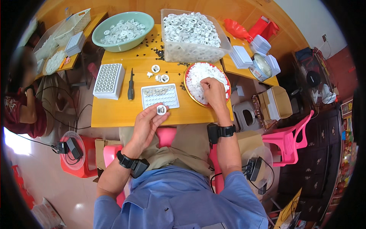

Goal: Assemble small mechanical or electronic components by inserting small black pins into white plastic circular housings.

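Note:
My left hand [149, 121] holds a small round white plastic part [161, 110] between thumb and fingers, just above the table's near edge. Dark and metallic bits show in the part's middle. My right hand [214, 91] reaches into a red-rimmed round plate [187, 83] heaped with small white plastic pieces [202, 74]. Its fingertips are pinched together at the heap, and what they grip, if anything, is too small to tell. Close to my left hand lies a white blister tray [173, 102] partly filled with round pieces. Several loose round parts [164, 78] lie behind the tray.
A black screwdriver [131, 86] lies beside a stack of filled trays [109, 80]. At the back stand a green basin [100, 46] and a clear bin [179, 56], both full of white parts. Small black pieces [159, 53] are scattered between them. Another person [28, 110] sits at the left.

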{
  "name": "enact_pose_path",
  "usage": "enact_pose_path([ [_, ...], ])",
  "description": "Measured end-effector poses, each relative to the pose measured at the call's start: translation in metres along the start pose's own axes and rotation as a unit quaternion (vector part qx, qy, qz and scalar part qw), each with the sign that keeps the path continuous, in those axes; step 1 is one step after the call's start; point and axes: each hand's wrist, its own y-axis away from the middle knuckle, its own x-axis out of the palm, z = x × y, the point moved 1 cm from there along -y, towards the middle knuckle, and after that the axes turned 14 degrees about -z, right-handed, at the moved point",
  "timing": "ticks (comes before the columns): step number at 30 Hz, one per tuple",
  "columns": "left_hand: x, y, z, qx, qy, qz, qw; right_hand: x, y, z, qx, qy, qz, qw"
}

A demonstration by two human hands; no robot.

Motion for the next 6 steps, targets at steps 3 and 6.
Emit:
enact_pose_path([
  [3, -0.001, 0.001, -0.001, -0.006, 0.000, -0.004, 1.000, -0.002, -0.002, 0.007, 0.166, -0.132, 0.043, 0.976],
  [6, 0.000, 0.003, -0.002, -0.011, 0.013, 0.004, 1.000, -0.005, -0.002, 0.015, 0.207, -0.229, 0.097, 0.946],
])
